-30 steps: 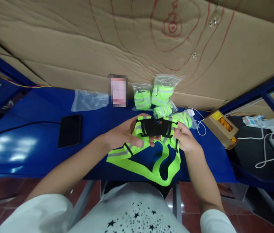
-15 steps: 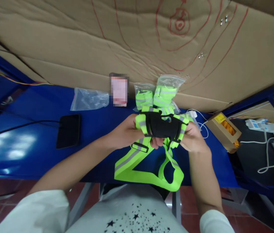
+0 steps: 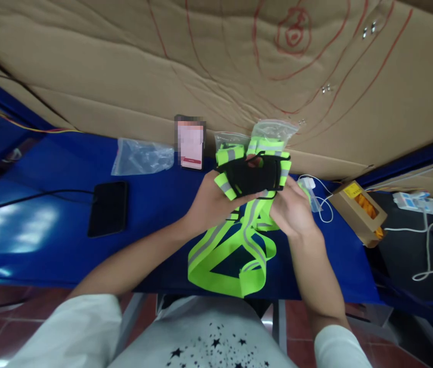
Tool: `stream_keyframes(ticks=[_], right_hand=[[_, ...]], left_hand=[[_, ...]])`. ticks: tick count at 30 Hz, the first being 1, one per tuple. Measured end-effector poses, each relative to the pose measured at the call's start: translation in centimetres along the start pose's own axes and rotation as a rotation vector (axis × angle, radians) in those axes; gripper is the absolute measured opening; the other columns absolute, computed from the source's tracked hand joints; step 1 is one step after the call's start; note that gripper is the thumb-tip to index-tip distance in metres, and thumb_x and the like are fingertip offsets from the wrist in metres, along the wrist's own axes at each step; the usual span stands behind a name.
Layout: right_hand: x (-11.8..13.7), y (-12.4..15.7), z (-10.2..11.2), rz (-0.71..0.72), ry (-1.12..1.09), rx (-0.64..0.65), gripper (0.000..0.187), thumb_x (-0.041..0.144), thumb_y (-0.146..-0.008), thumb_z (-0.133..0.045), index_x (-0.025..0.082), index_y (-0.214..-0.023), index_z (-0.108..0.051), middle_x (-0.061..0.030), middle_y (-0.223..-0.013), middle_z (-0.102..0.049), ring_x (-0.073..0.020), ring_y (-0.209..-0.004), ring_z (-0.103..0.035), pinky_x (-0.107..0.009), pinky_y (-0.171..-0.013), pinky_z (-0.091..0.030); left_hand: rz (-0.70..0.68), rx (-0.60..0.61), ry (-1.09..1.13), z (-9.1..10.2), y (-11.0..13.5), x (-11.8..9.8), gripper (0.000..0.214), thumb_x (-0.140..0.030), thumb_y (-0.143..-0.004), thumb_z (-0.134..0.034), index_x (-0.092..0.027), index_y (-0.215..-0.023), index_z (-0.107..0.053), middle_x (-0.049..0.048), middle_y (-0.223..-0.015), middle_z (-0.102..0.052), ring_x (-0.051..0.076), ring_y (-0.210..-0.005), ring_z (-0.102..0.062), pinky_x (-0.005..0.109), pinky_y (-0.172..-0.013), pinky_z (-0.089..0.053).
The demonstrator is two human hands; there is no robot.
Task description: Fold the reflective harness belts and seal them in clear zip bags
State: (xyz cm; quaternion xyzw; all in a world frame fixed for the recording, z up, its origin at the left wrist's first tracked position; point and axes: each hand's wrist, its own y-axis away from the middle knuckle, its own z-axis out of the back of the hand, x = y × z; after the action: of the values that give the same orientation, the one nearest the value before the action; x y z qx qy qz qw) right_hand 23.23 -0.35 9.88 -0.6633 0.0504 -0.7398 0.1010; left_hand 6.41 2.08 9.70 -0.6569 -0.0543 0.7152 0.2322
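A neon-green reflective strap harness [image 3: 216, 283] with grey stripes is held up over the blue table. Its wide black buckle [image 3: 257, 176] lies between my two hands, turned toward me. My left hand [image 3: 212, 197] is closed on the harness at the buckle's left side, thumb along the lower edge. My right hand [image 3: 295, 204] grips the straps at the right side, its fingertips mostly hidden behind the buckle. Below the hands, the straps hang in loose loops near the table's front edge.
Behind the harness, a clear bag [image 3: 275, 133] with green strapping leans on the cardboard wall [image 3: 97, 61]. An upright phone [image 3: 191, 145], an empty plastic bag [image 3: 142, 157], a black device [image 3: 108, 208] with a cable, and a cardboard box [image 3: 360, 212] stand around.
Both hands have raised the buckle and moved it slightly away from me. The buckle has tilted, and the hanging loops have swung and narrowed. My right hand has turned inward.
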Motion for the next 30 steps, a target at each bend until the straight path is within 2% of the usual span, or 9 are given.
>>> stream_keyframes(ticks=[4,8,11,14,16,19,25,27,30], right_hand=[[-1.2,-0.5,-0.3,-0.055,0.026,0.144,0.048,0.053,-0.099,-0.038,0.026,-0.133,-0.059,-0.0046,-0.111,-0.074,-0.0267,-0.117,-0.066,-0.046,-0.096,-0.057],[-1.6,-1.0,1.0,0.004,0.184,0.197,0.048,0.054,-0.101,-0.039,0.03,-0.139,-0.054,-0.0025,-0.124,-0.07,-0.0228,-0.128,-0.059,-0.044,-0.109,-0.049],[-0.7,-1.0,2.8,0.049,0.297,0.31,0.052,0.055,-0.095,-0.054,0.03,-0.141,-0.054,-0.003,-0.13,-0.067,-0.0246,-0.132,-0.055,-0.045,-0.111,-0.046],[0.4,-1.0,3.8,0.086,0.268,0.444,0.077,0.058,-0.078,-0.075,0.028,-0.144,-0.051,-0.006,-0.136,-0.063,-0.0286,-0.134,-0.053,-0.048,-0.11,-0.047],[0.7,-1.0,3.5,0.076,0.229,0.376,0.075,0.054,-0.076,-0.078,0.026,-0.141,-0.054,-0.0066,-0.136,-0.063,-0.0287,-0.131,-0.056,-0.047,-0.11,-0.047],[0.7,-1.3,2.5,0.034,0.179,0.241,0.05,0.044,-0.082,-0.076,0.024,-0.127,-0.066,-0.0053,-0.129,-0.068,-0.0269,-0.122,-0.063,-0.046,-0.106,-0.05],[1.3,-1.3,2.3,0.101,0.171,0.247,0.032,0.033,-0.082,-0.077,0.024,-0.112,-0.073,-0.0041,-0.131,-0.067,-0.0269,-0.138,-0.05,-0.046,-0.115,-0.042],[1.6,-1.0,2.4,0.119,0.134,0.252,0.029,0.032,-0.083,-0.076,0.025,-0.111,-0.074,-0.0029,-0.128,-0.069,-0.0277,-0.134,-0.054,-0.047,-0.112,-0.046],[1.8,-0.5,2.6,0.065,0.06,0.209,0.03,0.035,-0.084,-0.075,0.027,-0.112,-0.074,-0.0021,-0.121,-0.072,-0.0288,-0.116,-0.067,-0.049,-0.098,-0.058]], left_hand=[[0.001,-0.044,0.096,0.1,-0.4,1.8,0.056,-0.044,-0.076,-0.08,-0.016,-0.123,-0.066,0.0112,-0.124,-0.07,0.028,-0.119,-0.064,0.044,-0.108,-0.047],[0.047,0.038,0.162,0.0,-0.8,3.1,0.056,-0.044,-0.074,-0.081,-0.017,-0.122,-0.068,0.011,-0.125,-0.07,0.03,-0.122,-0.062,0.044,-0.108,-0.047],[0.113,0.084,0.251,-0.1,-0.9,3.7,0.055,-0.045,-0.075,-0.08,-0.017,-0.121,-0.068,0.0105,-0.121,-0.071,0.03,-0.117,-0.065,0.044,-0.103,-0.051],[0.128,0.068,0.254,-0.2,-0.7,4.0,0.051,-0.045,-0.073,-0.081,-0.017,-0.114,-0.071,0.0102,-0.114,-0.074,0.03,-0.11,-0.068,0.046,-0.099,-0.053],[0.134,0.08,0.225,-0.3,-0.5,3.9,0.053,-0.044,-0.072,-0.083,-0.017,-0.116,-0.07,0.0105,-0.115,-0.073,0.03,-0.111,-0.067,0.046,-0.1,-0.052],[0.15,0.124,0.219,-0.5,-0.3,3.7,0.061,-0.045,-0.071,-0.083,-0.018,-0.123,-0.066,0.0115,-0.122,-0.071,0.031,-0.117,-0.064,0.046,-0.102,-0.051],[0.312,0.183,0.412,-1.1,0.2,3.5,0.068,-0.046,-0.065,-0.087,-0.022,-0.125,-0.065,0.0106,-0.126,-0.069,0.033,-0.117,-0.065,0.047,-0.096,-0.055],[0.406,0.315,0.554,-1.3,0.6,3.1,0.064,-0.043,-0.064,-0.088,-0.022,-0.121,-0.068,0.0105,-0.12,-0.072,0.032,-0.109,-0.069,0.047,-0.091,-0.058],[0.505,0.632,0.787,-1.8,1.2,2.6,0.052,-0.04,-0.072,-0.085,-0.022,-0.118,-0.07,0.012,-0.111,-0.076,0.032,-0.1,-0.073,0.047,-0.086,-0.06]])
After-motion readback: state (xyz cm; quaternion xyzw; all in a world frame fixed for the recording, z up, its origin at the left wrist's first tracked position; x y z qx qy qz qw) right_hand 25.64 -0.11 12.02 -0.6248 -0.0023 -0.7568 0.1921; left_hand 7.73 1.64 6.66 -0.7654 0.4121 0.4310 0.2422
